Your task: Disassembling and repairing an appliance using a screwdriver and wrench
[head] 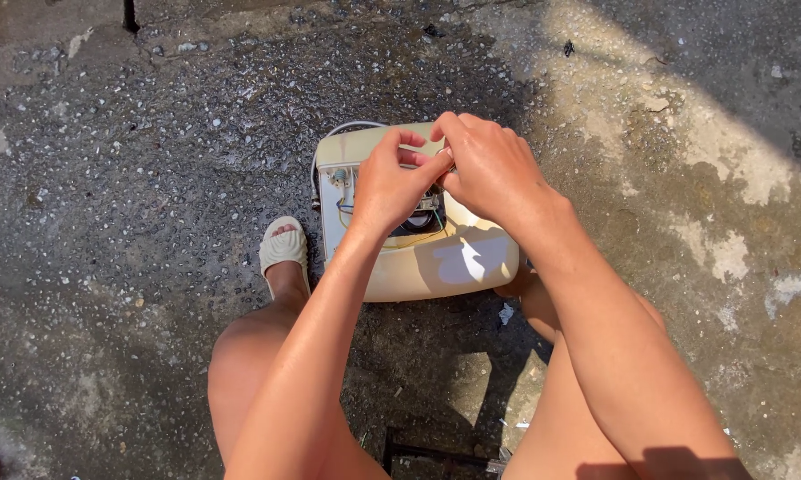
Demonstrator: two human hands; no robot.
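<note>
Lying under both hands: cream appliance.

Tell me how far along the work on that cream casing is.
Done: the cream casing on the concrete ground is open on top, wires and a dark round part exposed. In hand: left hand and right hand pinch something small over the opening; what it is cannot be told. Left: the casing is not yet closed.
</note>
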